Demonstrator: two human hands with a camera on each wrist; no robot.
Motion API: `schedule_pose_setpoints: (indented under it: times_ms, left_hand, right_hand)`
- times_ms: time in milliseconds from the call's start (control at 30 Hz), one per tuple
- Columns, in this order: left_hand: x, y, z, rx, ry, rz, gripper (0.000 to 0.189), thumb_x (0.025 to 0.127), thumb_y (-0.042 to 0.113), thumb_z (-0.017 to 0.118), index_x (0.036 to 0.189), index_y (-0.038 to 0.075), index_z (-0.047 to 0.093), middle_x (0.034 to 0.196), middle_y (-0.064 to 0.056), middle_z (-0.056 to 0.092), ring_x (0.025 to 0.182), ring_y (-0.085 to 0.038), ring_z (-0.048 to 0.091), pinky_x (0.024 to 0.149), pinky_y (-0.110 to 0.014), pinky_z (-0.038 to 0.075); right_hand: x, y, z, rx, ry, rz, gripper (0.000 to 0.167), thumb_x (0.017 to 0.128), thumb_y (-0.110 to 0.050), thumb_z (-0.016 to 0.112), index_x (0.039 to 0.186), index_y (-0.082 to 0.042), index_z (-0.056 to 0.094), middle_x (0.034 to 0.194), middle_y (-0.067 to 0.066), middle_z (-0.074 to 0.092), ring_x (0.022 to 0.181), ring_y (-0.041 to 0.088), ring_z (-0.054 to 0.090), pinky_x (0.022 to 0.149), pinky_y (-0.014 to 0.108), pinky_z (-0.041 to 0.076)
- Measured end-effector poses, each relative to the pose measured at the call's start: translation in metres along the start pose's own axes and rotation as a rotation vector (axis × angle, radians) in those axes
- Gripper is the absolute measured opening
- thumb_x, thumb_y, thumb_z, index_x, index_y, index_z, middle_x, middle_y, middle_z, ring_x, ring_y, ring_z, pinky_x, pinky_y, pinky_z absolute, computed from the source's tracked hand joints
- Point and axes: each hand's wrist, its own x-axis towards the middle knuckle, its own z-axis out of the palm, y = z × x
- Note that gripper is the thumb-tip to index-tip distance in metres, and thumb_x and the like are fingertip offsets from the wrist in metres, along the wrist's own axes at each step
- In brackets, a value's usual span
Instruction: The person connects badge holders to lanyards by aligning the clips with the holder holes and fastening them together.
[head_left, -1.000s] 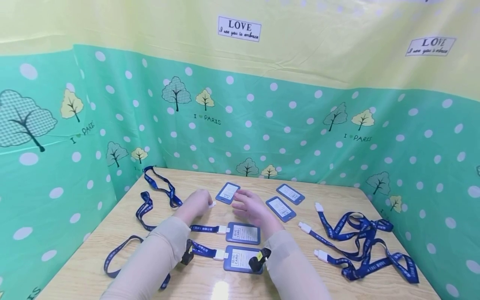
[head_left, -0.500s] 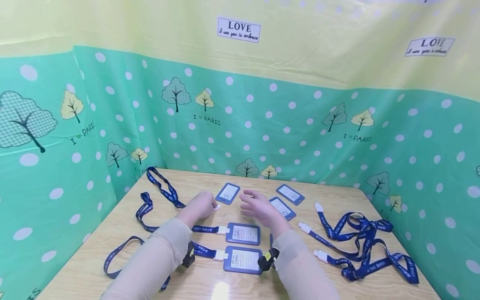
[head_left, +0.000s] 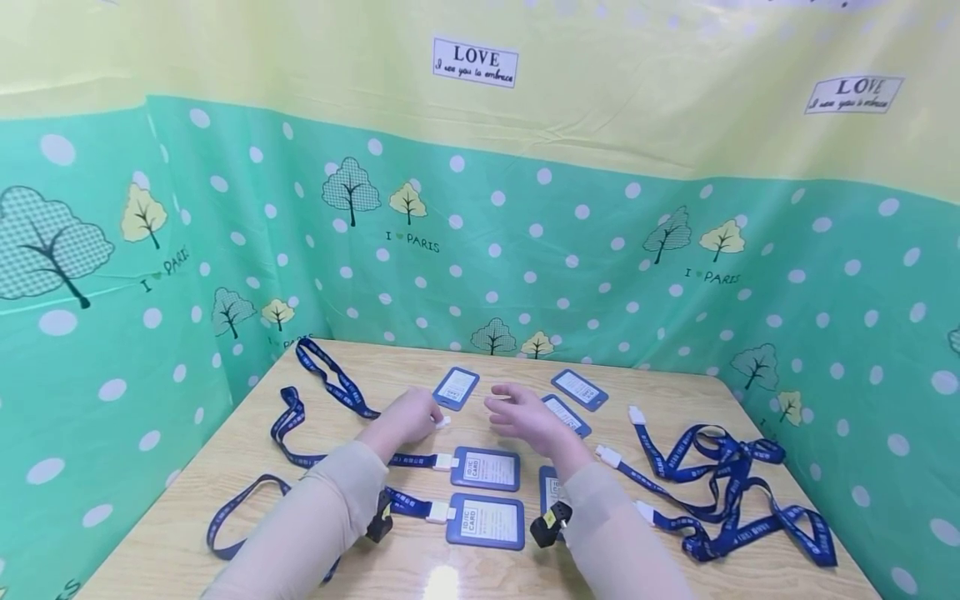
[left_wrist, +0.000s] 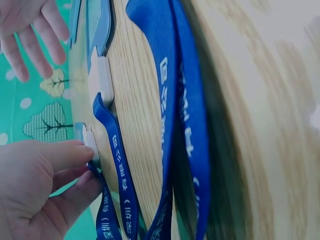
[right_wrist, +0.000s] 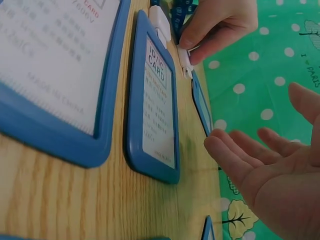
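Note:
My left hand (head_left: 408, 418) pinches the white plastic clip (left_wrist: 90, 144) of a blue printed lanyard (head_left: 337, 383) between thumb and fingers, low over the wooden table. The strap trails away to the back left. Just beyond the clip lies a blue ID card holder (head_left: 456, 388), tilted on the table; in the right wrist view the clip's hook end points toward that holder (right_wrist: 201, 102). My right hand (head_left: 528, 421) hovers to the right with fingers spread and holds nothing. Its palm (right_wrist: 285, 190) faces the left hand in the right wrist view.
Two card holders joined to lanyards, one farther (head_left: 486, 468) and one nearer (head_left: 485, 522), lie below the hands. Loose holders (head_left: 580, 389) rest at the back right, and another (head_left: 549, 492) sits partly under the right forearm. Tangled lanyards (head_left: 731, 467) cover the right side.
My left hand has moved slightly right and nearer, drawing the clip and strap along. My right hand has shifted right, away from the tilted card holder.

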Motion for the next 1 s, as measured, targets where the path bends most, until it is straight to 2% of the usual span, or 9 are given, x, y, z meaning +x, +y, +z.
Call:
schedule_pose_setpoints:
  times_ms: [367,667,867,1000]
  left_hand:
    - [-0.005,0.005,0.005,0.064,0.002,0.051,0.010,0.092,0.010,0.072,0.096,0.011,0.080,0.106,-0.009,0.074,0.105,-0.029,0.068,0.097,-0.045,0.054]
    - [-0.006,0.005,0.003,0.038,-0.018,0.040,0.012,0.091,0.008,0.072,0.097,0.012,0.081,0.108,-0.009,0.074,0.106,-0.028,0.068,0.097,-0.045,0.054]
    - [-0.004,0.005,0.002,0.032,-0.025,0.034,0.011,0.090,0.010,0.075,0.099,0.012,0.081,0.109,-0.009,0.074,0.105,-0.027,0.068,0.095,-0.043,0.055]
    - [-0.004,0.006,0.003,0.011,-0.019,0.040,0.011,0.089,0.009,0.076,0.098,0.012,0.081,0.107,-0.008,0.075,0.102,-0.026,0.068,0.093,-0.042,0.056]
  right_hand:
    - [-0.009,0.003,-0.008,-0.097,-0.067,-0.001,0.071,0.098,-0.041,0.068,0.153,-0.006,0.040,0.148,0.020,0.050,0.131,0.040,0.054,0.107,0.051,0.047]
    - [-0.011,0.003,-0.010,-0.141,-0.092,0.008,0.075,0.098,-0.041,0.067,0.155,-0.003,0.036,0.148,0.019,0.051,0.130,0.039,0.054,0.106,0.051,0.048]
    - [-0.010,0.002,-0.013,-0.172,-0.071,0.001,0.070,0.100,-0.037,0.065,0.154,-0.003,0.038,0.145,0.020,0.053,0.129,0.040,0.055,0.104,0.051,0.049]
    - [-0.008,0.000,-0.015,-0.268,-0.015,-0.030,0.065,0.099,-0.037,0.066,0.151,-0.006,0.044,0.144,0.018,0.054,0.129,0.038,0.054,0.104,0.053,0.049]
